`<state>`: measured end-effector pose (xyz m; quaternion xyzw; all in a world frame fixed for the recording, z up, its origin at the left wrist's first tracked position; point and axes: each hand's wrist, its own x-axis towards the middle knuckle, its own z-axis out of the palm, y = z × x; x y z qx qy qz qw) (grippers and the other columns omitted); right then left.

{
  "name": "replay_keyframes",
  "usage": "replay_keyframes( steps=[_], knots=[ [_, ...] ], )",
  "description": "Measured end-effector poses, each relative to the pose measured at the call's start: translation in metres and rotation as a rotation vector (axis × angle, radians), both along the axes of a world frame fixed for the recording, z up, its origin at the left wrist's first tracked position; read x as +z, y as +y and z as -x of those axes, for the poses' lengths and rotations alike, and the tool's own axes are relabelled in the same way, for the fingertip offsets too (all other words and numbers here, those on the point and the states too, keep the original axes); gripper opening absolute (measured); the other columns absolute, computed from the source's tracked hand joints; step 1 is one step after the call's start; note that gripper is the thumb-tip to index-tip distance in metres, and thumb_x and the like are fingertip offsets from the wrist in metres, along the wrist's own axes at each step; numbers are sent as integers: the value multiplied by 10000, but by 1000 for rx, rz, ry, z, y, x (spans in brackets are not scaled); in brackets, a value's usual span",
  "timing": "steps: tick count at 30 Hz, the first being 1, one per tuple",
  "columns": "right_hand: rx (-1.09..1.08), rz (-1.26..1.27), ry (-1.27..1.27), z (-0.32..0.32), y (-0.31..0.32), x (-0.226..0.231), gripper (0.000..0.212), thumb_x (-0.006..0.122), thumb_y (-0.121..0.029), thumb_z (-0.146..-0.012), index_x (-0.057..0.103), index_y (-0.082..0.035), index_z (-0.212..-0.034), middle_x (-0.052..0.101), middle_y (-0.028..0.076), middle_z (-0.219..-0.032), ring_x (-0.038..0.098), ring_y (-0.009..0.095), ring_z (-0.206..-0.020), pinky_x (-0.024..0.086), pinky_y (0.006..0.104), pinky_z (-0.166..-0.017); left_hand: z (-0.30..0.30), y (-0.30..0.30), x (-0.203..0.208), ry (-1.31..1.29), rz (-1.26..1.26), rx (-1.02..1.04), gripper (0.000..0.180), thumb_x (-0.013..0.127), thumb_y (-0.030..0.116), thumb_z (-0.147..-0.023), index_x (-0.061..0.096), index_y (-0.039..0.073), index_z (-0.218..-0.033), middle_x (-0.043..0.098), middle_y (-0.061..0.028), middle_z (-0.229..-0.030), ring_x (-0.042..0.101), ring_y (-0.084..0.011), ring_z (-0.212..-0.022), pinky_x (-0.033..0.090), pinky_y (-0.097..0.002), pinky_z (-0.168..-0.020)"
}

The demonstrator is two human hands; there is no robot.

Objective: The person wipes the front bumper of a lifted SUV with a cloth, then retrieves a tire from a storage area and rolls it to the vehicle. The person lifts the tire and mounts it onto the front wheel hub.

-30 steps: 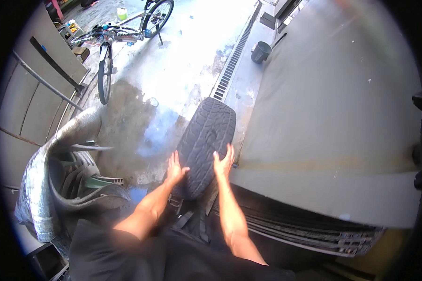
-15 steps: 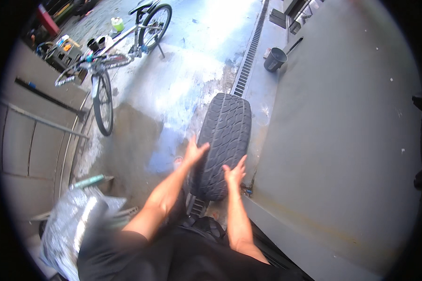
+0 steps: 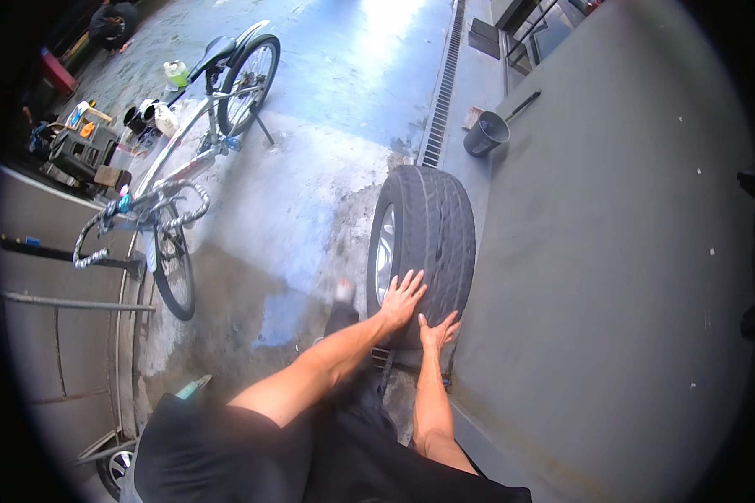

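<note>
A large black car wheel [image 3: 438, 226] stands upright on its tread in front of me, over the line of the floor drain. Part of its silver rim [image 3: 385, 251] shows on the left side. My left hand [image 3: 403, 300] lies on the near left edge of the tread with its fingers spread. Lower and further right, my right hand [image 3: 439, 332] rests against the near part of the tread, thumb and fingers apart. Neither hand is wrapped round anything. The bottom of the tyre is partly hidden by my arms.
A grey wall [image 3: 596, 235] runs close along the right, with a black bucket [image 3: 486, 134] by it. The drain grate [image 3: 441, 101] stretches ahead. On the left stands a white bicycle [image 3: 201, 151]. Past it are a jug of green liquid [image 3: 176, 74] and a dark stool [image 3: 84, 153].
The wheel has turned so its rim side now shows, and it sits slightly further right. My left hand has moved from beside the tyre onto its tread; my right hand has shifted lower.
</note>
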<state>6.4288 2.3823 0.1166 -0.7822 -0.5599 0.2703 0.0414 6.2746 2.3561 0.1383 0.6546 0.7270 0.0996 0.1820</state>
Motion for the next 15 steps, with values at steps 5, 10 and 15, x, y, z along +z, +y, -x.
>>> replay_keyframes(
  steps=[5, 10, 15],
  knots=[
    [86, -158, -4, 113, 107, 8, 1226, 917, -384, -723, 109, -374, -1644, 60, 236, -1691, 248, 555, -1456, 324, 644, -1153, 114, 148, -6, 24, 106, 14, 701, 522, 160, -953, 296, 128, -1615, 84, -138, -1723, 130, -363, -1577, 262, -586, -1204],
    [130, 27, -138, 280, 268, 54, 1078, 857, -468, -766, 205, -394, -1622, 67, 195, -1691, 329, 532, -1375, 439, 662, -1013, 240, 283, 2, 159, 211, 53, 733, 514, 228, -970, 238, -38, -1594, 148, -199, -1702, 155, -365, -1574, 249, -592, -1209],
    [391, -5, -100, 419, 419, 62, 827, 717, -490, -892, 339, -301, -1603, 268, 198, -1666, 375, 481, -1358, 419, 569, -1057, 298, 294, 1, 226, 41, -14, 689, 508, 198, -941, 322, -24, -1566, 211, -236, -1674, 224, -394, -1548, 295, -594, -1179]
  ],
)
